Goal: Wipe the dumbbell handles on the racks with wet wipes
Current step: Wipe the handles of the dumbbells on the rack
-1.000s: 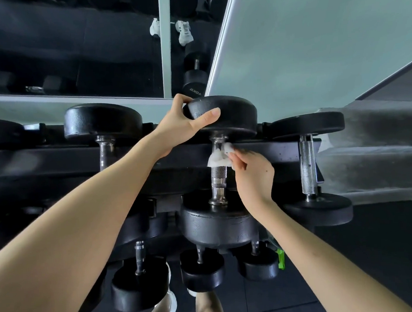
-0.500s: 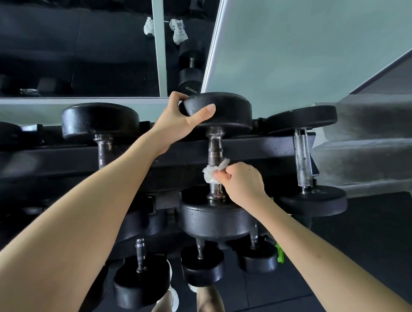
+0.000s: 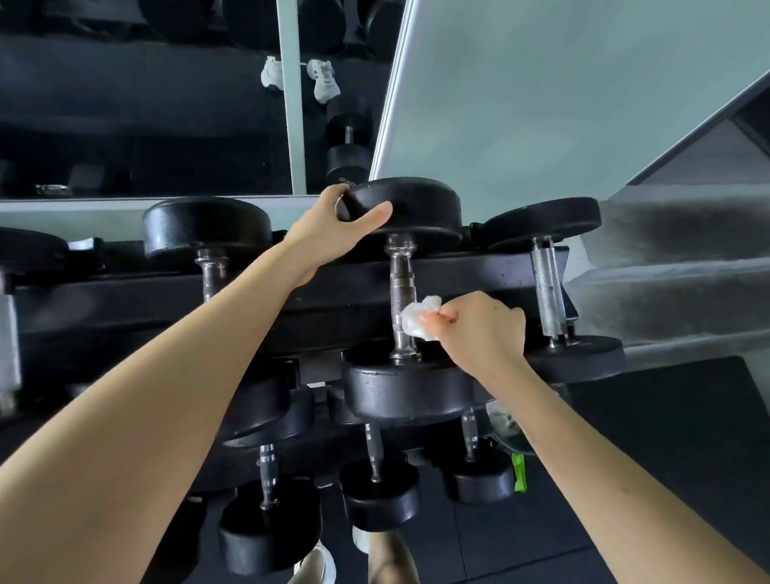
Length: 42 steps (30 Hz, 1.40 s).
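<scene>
Currently wet wipe (image 3: 419,320), soft and crumpled, touches the lower knurled handle (image 3: 402,290) of the middle top-rack (image 3: 147,304) dumbbell, pinched in right hand (image 3: 484,330). Left hand (image 3: 331,231) curls round far head (image 3: 413,207). Heavy, rigid steel; knurl probably snags wipe, so brace at the head.

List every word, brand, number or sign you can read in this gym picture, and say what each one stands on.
White lettering on the end of the dumbbell reflected in the mirror: reversed, partly hidden behind the left hand, too blurred to read.
Green tag, low on the right: no text legible.
No other writing shows.
</scene>
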{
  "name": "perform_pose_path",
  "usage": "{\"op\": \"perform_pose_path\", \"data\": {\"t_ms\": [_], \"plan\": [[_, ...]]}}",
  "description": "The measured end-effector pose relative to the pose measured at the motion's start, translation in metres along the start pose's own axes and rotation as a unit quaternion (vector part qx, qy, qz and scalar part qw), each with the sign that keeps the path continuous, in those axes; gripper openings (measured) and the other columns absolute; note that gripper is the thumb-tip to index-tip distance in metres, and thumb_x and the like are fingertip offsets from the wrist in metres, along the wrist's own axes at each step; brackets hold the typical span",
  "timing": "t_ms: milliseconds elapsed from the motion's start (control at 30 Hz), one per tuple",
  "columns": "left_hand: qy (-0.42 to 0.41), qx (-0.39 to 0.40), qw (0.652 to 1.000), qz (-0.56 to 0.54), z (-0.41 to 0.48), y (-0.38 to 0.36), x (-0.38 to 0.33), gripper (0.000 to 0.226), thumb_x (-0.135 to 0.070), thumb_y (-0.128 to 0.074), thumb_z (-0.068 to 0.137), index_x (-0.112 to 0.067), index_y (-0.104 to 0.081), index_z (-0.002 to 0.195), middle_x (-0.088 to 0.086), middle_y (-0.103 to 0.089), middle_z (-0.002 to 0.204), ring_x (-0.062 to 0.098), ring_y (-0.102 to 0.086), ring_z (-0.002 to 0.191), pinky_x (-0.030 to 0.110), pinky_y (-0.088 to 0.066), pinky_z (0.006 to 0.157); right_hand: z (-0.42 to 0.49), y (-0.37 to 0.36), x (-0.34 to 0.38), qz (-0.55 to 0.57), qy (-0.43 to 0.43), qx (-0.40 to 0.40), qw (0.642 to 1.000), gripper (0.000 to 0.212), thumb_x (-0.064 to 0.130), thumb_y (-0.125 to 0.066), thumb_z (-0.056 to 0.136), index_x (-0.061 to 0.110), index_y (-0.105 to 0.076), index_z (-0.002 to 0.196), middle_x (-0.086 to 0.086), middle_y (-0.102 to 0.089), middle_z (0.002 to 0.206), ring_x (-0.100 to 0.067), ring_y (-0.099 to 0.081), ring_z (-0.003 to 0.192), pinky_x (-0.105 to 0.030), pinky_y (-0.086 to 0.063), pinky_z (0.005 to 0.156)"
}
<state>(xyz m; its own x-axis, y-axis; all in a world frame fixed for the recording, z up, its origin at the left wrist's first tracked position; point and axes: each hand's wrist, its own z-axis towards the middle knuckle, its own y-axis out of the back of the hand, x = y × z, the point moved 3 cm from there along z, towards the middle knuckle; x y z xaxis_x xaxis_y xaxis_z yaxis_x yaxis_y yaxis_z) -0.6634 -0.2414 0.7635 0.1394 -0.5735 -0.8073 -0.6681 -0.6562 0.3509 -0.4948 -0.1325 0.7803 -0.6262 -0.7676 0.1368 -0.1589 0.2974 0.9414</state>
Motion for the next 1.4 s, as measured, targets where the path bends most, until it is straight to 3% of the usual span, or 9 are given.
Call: {"op": "perform_pose_path", "data": {"t_ms": [133, 267, 533, 767, 867, 967, 1167, 1267, 1400], "plan": [[-0.027, -0.071, 0.997, 0.003, -0.030, 0.030, 0.016, 0.049, -0.055, -0.058, 0.084, -0.028, -0.053, 0.124, -0.003, -0.060, 0.118, 0.015, -0.057, 0.106, 0.028, -0.044, 0.089, -0.028, 0.024, 0.011, 0.119, 0.061, -0.061, 0.989, 0.049, 0.028, -0.056, 0.092, 0.019, -0.036, 0.047, 0.006, -0.034, 0.046, -0.019, -0.039, 0.056, -0.029, -0.026, 0.054], [-0.106, -0.204, 0.973, -0.004, -0.083, 0.070, 0.034, 0.013, -0.028, -0.060, 0.090, -0.022, -0.066, 0.100, -0.009, -0.066, 0.093, 0.006, -0.060, 0.083, 0.025, -0.047, 0.083, -0.048, 0.022, 0.039, 0.233, 0.094, -0.052, 0.967, 0.021, 0.024, -0.060, 0.090, 0.009, -0.069, 0.078, 0.001, -0.062, 0.065, -0.022, -0.054, 0.068, -0.032, -0.040, 0.062], [-0.021, -0.359, 0.933, 0.003, -0.153, 0.137, 0.103, 0.017, -0.015, -0.056, 0.090, -0.029, -0.065, 0.091, -0.008, -0.066, 0.087, 0.010, -0.060, 0.081, 0.019, -0.043, 0.065, -0.047, -0.025, 0.105, 0.394, 0.162, 0.014, 0.905, 0.032, 0.015, -0.061, 0.091, 0.027, -0.065, 0.120, 0.000, -0.067, 0.088, -0.010, -0.059, 0.080, -0.013, -0.042, 0.071], [-0.026, -0.344, 0.938, 0.038, -0.144, 0.148, 0.111, 0.017, -0.020, -0.056, 0.091, -0.033, -0.066, 0.094, -0.005, -0.066, 0.092, 0.009, -0.060, 0.085, 0.017, -0.040, 0.062, -0.011, -0.062, 0.169, 0.305, 0.213, -0.068, 0.926, 0.032, 0.004, -0.049, 0.093, 0.016, -0.068, 0.116, 0.004, -0.045, 0.081, -0.007, -0.045, 0.074, -0.005, -0.034, 0.066], [-0.025, -0.333, 0.941, 0.048, -0.139, 0.154, 0.118, 0.018, -0.019, -0.056, 0.090, -0.031, -0.067, 0.098, -0.007, -0.066, 0.096, 0.006, -0.058, 0.084, 0.013, -0.038, 0.062, -0.005, -0.069, 0.192, 0.210, 0.246, -0.041, 0.945, 0.014, 0.019, -0.049, 0.094, 0.016, -0.063, 0.096, 0.004, -0.046, 0.082, -0.006, -0.043, 0.068, -0.015, -0.033, 0.061], [-0.034, -0.304, 0.951, 0.054, -0.134, 0.164, 0.127, 0.023, -0.014, -0.052, 0.090, -0.030, -0.066, 0.099, -0.008, -0.066, 0.103, 0.006, -0.057, 0.085, 0.015, -0.040, 0.066, -0.013, -0.087, 0.201, 0.131, 0.311, -0.032, 0.941, 0.033, 0.008, -0.045, 0.091, 0.014, -0.061, 0.120, -0.007, -0.043, 0.099, -0.016, -0.037, 0.085, -0.022, -0.032, 0.071], [-0.065, -0.244, 0.963, 0.092, -0.117, 0.191, 0.143, 0.027, -0.010, -0.048, 0.091, -0.028, -0.067, 0.102, -0.009, -0.064, 0.108, 0.005, -0.055, 0.084, 0.012, -0.038, 0.067, 0.002, -0.086, 0.226, 0.159, 0.168, -0.063, 0.971, 0.024, 0.013, -0.045, 0.096, 0.004, -0.068, 0.096, 0.008, -0.039, 0.075, -0.011, -0.036, 0.070, -0.013, -0.033, 0.063], [-0.094, -0.213, 0.967, 0.102, -0.116, 0.201, 0.149, 0.026, -0.010, -0.049, 0.092, -0.024, -0.068, 0.103, -0.008, -0.063, 0.109, 0.006, -0.055, 0.086, 0.014, -0.039, 0.072, -0.010, -0.083, 0.233, 0.186, 0.111, -0.078, 0.973, 0.028, 0.010, -0.041, 0.096, 0.004, -0.062, 0.113, -0.004, -0.057, 0.087, -0.015, -0.048, 0.077, -0.020, -0.038, 0.072], [-0.125, -0.168, 0.967, 0.143, -0.115, 0.206, 0.150, 0.028, -0.010, -0.048, 0.094, -0.024, -0.068, 0.106, -0.011, -0.060, 0.107, 0.005, -0.056, 0.092, 0.008, -0.036, 0.073, -0.034, -0.089, 0.222, 0.021, 0.103, -0.065, 0.992, 0.053, -0.006, -0.038, 0.091, 0.006, -0.030, 0.143, -0.007, -0.061, 0.103, -0.021, -0.059, 0.084, -0.024, -0.039, 0.065]]}}
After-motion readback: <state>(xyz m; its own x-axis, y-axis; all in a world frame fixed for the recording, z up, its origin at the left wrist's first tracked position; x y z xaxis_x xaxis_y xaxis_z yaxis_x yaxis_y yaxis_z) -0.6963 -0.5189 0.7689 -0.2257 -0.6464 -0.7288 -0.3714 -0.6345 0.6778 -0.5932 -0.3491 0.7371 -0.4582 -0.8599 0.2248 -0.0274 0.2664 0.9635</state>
